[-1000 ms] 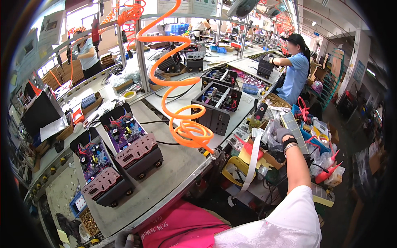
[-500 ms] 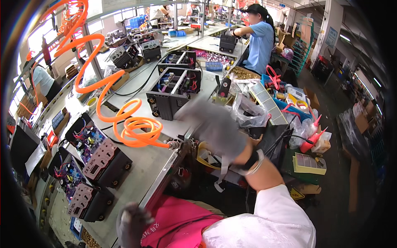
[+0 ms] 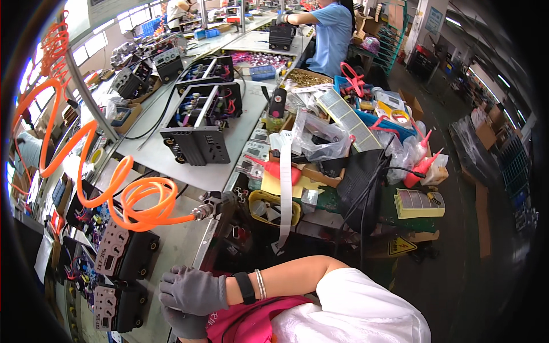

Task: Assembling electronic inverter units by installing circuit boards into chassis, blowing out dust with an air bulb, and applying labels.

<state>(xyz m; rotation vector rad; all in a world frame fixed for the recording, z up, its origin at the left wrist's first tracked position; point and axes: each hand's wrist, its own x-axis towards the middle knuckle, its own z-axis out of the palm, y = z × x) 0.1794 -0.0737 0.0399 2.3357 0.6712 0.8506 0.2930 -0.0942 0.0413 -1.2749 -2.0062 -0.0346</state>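
My right hand (image 3: 194, 290), in a grey glove, lies across my left hand at the bench's near edge. Its fingers are curled and bunched together; whatever they hold, if anything, is hidden. Beneath it, my left hand (image 3: 186, 324) shows only part of its grey glove, its fingers covered. Closest to both hands are two black-cased electronic units with pinkish knobbed front panels, the upper unit (image 3: 117, 251) and the lower unit (image 3: 117, 306). An orange coiled air hose (image 3: 150, 203) rests beyond them, ending in a metal coupling (image 3: 204, 210) at the bench edge.
An open-framed black unit (image 3: 197, 146) stands farther along the bench (image 3: 246, 114). To the right are a yellow bin (image 3: 274, 208), a white paper strip (image 3: 285, 188), red bottles (image 3: 420, 168) and black cables (image 3: 366, 194). A person in blue (image 3: 331, 40) works at the far bench.
My right hand has moved from above the middle of the bench edge down and left onto my left hand. The view has shifted, so the bench items appear farther left.
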